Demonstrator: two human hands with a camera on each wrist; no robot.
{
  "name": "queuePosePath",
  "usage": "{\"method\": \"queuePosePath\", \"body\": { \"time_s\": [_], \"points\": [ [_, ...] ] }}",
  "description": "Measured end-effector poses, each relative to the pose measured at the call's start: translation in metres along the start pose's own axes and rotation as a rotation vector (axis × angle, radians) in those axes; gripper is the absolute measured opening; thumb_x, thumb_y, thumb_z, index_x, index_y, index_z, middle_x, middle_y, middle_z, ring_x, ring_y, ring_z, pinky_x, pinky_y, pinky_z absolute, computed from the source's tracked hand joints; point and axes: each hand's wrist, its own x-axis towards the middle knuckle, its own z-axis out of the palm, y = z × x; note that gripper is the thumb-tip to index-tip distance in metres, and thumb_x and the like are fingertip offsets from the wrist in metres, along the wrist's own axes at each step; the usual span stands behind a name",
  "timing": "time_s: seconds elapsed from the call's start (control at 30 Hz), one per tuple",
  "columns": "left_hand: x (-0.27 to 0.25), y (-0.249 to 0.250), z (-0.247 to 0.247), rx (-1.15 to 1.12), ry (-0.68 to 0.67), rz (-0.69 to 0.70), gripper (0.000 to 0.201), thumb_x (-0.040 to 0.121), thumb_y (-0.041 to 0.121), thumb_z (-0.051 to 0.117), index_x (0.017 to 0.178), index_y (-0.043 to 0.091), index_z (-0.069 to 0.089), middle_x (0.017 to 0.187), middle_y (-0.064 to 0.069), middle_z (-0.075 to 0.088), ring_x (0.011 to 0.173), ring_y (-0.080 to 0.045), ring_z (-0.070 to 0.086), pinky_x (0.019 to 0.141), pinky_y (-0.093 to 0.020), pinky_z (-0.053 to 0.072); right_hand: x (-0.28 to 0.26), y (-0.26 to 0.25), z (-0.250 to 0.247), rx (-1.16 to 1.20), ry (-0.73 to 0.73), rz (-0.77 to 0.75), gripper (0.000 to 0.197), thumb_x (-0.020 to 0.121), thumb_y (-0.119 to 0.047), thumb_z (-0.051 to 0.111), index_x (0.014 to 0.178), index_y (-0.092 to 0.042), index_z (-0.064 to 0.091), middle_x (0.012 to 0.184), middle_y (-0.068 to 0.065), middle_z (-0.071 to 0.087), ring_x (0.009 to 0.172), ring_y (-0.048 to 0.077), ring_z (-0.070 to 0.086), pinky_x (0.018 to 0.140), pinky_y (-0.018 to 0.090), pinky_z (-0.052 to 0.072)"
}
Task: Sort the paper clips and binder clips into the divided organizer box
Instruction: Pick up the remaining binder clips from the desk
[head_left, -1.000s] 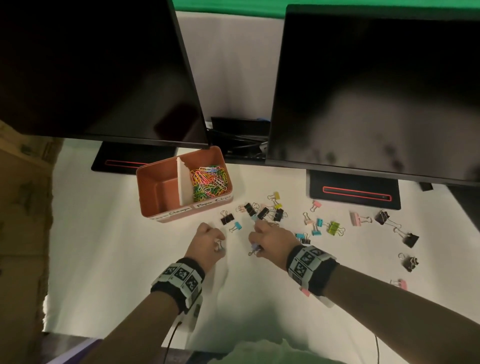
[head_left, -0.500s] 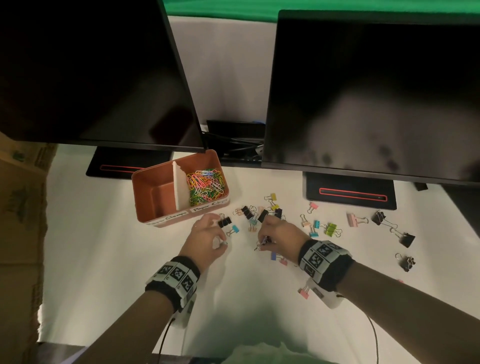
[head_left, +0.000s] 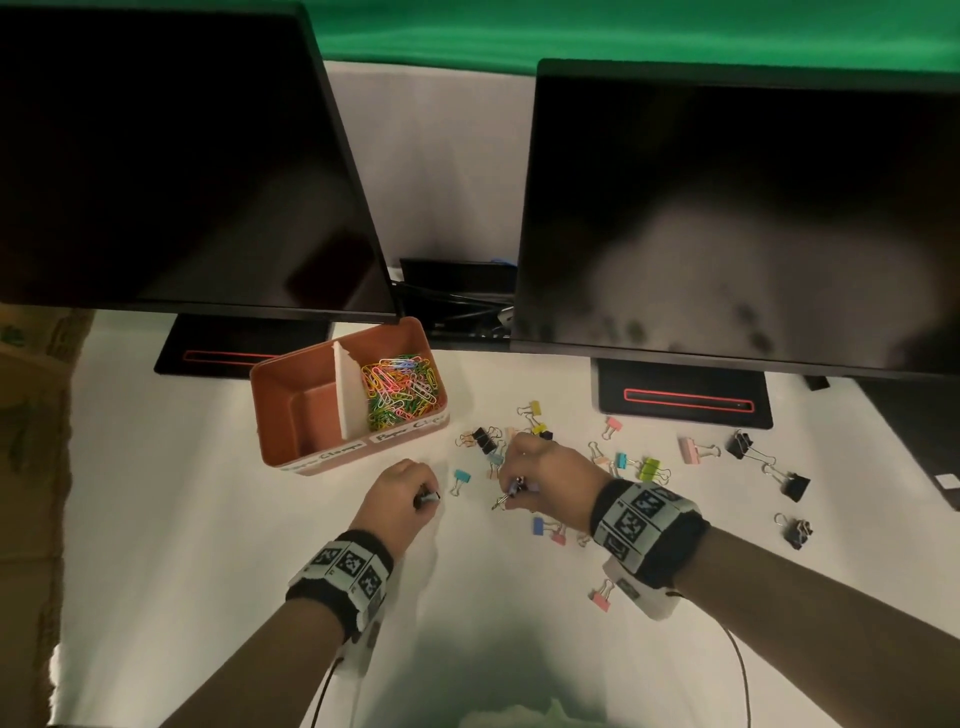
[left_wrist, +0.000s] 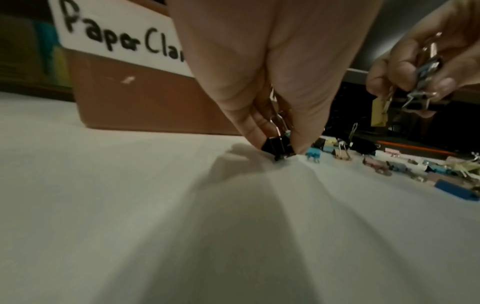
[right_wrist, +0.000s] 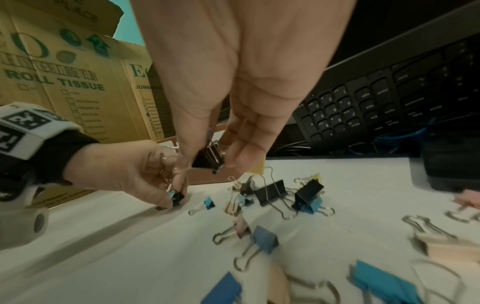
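Binder clips are pinched by both hands: a black clip (left_wrist: 277, 146) on the table by the left hand (head_left: 397, 496), another black one (right_wrist: 208, 159) by the right hand (head_left: 550, 478).

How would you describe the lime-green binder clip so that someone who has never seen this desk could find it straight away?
Start at the right monitor's stand and come toward the person onto the white cloth, where binder clips lie scattered. Just beyond the right hand's wristband lies the green clip, beside a small teal one. It is the only lime-green clip there; the rest are black, pink, blue, teal or yellow.
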Motion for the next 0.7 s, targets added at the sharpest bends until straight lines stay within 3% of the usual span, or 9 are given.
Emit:
{"method": "queuePosePath", "body": {
  "time_s": [0.13, 0.23, 0.33, 0.43, 0.5, 0.57, 0.63, 0.7],
  "points": [
    [-0.02, 0.001, -0.033, -0.14, 0.165, -0.003, 0.014, 0.076, 0.005, 0.069, 0.082, 0.015, 0.062, 0.081, 0.006, 0.059, 0.073, -0.009, 0.058, 0.071, -0.02, 0.049, 0.012, -0.019, -0.009, 0.033, 0.007, -0.059, 0.016, 0.082, -0.024, 0.068, 0.095, -0.017, 0.065, 0.109, -0.001, 0.052, 0.084, 0.009, 0.05, 0.077, 0.018, 0.042],
    [-0.03, -0.003, -0.073, -0.24, 0.376, -0.002, 0.02, 0.073, 0.001, 0.072, 0.079, 0.018, 0.062, 0.079, 0.011, 0.06, 0.072, -0.006, 0.06, 0.069, -0.017, 0.051, 0.033, -0.045, -0.018, 0.039, 0.022, -0.155, 0.016, 0.081, -0.024, 0.069, 0.094, -0.015, 0.065, 0.108, 0.001, 0.052, 0.083, 0.008, 0.05, 0.079, 0.022, 0.044],
    [-0.03, -0.013, -0.116, -0.339, 0.522, -0.142, 0.02, 0.075, 0.008, 0.072, 0.076, 0.023, 0.059, 0.081, 0.004, 0.064, 0.071, -0.004, 0.061, 0.065, -0.013, 0.05, 0.063, -0.083, -0.026, 0.049, 0.041, -0.25, 0.016, 0.081, -0.023, 0.069, 0.094, -0.014, 0.064, 0.108, 0.002, 0.052, 0.088, 0.008, 0.046, 0.082, 0.021, 0.041],
    [-0.02, -0.031, -0.149, -0.451, 0.624, -0.257, 0.02, 0.077, 0.012, 0.072, 0.076, 0.027, 0.059, 0.081, 0.005, 0.065, 0.076, -0.01, 0.061, 0.066, -0.015, 0.046, 0.099, -0.125, -0.032, 0.021, 0.043, -0.316, 0.016, 0.083, -0.025, 0.065, 0.096, -0.017, 0.062, 0.11, 0.0, 0.05, 0.097, 0.011, 0.048, 0.087, 0.022, 0.039],
    [-0.01, -0.043, -0.157, -0.553, 0.583, -0.268, 0.01, 0.079, 0.011, 0.069, 0.083, 0.018, 0.063, 0.084, 0.001, 0.067, 0.082, -0.015, 0.063, 0.075, -0.022, 0.051, 0.125, -0.146, -0.031, 0.002, 0.043, -0.324, 0.013, 0.085, -0.025, 0.063, 0.096, -0.019, 0.059, 0.109, -0.002, 0.049, 0.096, 0.014, 0.05, 0.091, 0.029, 0.043],
    [0.0, -0.051, -0.157, -0.669, 0.452, -0.291, 0.005, 0.087, 0.014, 0.06, 0.088, 0.012, 0.065, 0.088, -0.006, 0.068, 0.089, -0.024, 0.066, 0.082, -0.031, 0.054, 0.147, -0.157, -0.027, 0.006, 0.055, -0.287, 0.017, 0.085, -0.024, 0.062, 0.102, -0.021, 0.058, 0.111, -0.001, 0.05, 0.098, 0.017, 0.052, 0.095, 0.038, 0.044],
    [0.006, -0.057, -0.154, -0.691, 0.345, -0.303, 0.019, 0.094, 0.024, 0.049, 0.086, 0.02, 0.065, 0.092, -0.007, 0.069, 0.096, -0.027, 0.066, 0.088, -0.037, 0.053, 0.158, -0.161, -0.024, 0.035, 0.053, -0.208, 0.031, 0.086, -0.021, 0.061, 0.116, -0.023, 0.053, 0.119, 0.002, 0.052, 0.107, 0.021, 0.054, 0.098, 0.043, 0.045],
    [0.007, -0.06, -0.152, -0.617, 0.327, -0.299, 0.024, 0.096, 0.033, 0.042, 0.09, 0.027, 0.064, 0.097, -0.004, 0.069, 0.101, -0.024, 0.064, 0.092, -0.038, 0.05, 0.159, -0.158, -0.024, 0.081, 0.066, -0.166, 0.04, 0.087, -0.018, 0.059, 0.125, -0.024, 0.046, 0.126, 0.002, 0.051, 0.113, 0.021, 0.053, 0.098, 0.04, 0.046]
  ]
}}
